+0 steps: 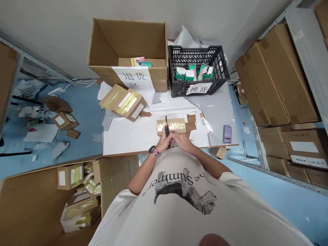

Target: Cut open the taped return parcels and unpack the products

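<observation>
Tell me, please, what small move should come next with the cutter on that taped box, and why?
Probably draw the cutter along the tape on top of the small box. Its blade already lies across the box's shiny taped top, the left hand grips the handle, the right hand rests at the box's near edge, and the box looks sealed.

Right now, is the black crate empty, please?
No, the black crate holds several green-and-white boxes.
</observation>
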`<state>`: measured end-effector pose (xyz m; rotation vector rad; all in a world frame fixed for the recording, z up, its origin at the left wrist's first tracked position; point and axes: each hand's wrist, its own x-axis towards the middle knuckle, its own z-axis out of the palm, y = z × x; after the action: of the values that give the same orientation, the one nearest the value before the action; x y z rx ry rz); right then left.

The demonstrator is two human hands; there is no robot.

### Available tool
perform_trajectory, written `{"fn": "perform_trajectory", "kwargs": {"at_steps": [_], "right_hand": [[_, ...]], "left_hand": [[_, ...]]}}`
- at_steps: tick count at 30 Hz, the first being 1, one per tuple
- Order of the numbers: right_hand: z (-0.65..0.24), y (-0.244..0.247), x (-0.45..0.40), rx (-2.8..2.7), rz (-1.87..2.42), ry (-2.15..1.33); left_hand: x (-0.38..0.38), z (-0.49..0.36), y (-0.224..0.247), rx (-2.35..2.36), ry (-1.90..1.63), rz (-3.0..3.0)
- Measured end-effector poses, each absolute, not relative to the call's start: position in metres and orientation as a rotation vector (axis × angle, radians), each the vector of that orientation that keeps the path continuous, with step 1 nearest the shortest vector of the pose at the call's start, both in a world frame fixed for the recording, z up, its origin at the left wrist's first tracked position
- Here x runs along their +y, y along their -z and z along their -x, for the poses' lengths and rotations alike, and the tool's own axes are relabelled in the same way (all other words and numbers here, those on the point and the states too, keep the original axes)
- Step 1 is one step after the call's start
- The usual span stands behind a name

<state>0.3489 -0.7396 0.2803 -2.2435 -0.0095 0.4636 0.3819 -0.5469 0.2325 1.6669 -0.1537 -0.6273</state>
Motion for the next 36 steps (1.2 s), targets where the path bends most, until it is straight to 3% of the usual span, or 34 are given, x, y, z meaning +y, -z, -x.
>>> {"fn": "perform_trajectory", "kwargs": {"at_steps": [5, 10, 19, 26, 36], "right_hand": [[-0.391, -0.272, -0.690, -0.213, 2.684, -0.490], [-0.416, -0.262, -0.683, -0.177, 2.883, -0.731], [-0.412, -0.267, -0.691, -0.233, 2.871, -0.723], [-0.413, -0.274, -0.694, -0.262, 2.823, -0.720], [-0.411, -0.244, -0.710, 0.000, 2.831, -0.521]], "left_hand": [[-0.454, -0.387, -0.220, 0.253, 0.602, -1.680], [-0.397, -0.402, -0.218, 0.115, 0.630, -1.734], [-0.398, -0.476, -0.200, -0.378, 0.815, -1.905], [-0.397, -0.493, -0.189, -0.242, 1.119, -1.615], [-0.339, -0.408, -0.201, 0.270, 0.634, -1.668]]}}
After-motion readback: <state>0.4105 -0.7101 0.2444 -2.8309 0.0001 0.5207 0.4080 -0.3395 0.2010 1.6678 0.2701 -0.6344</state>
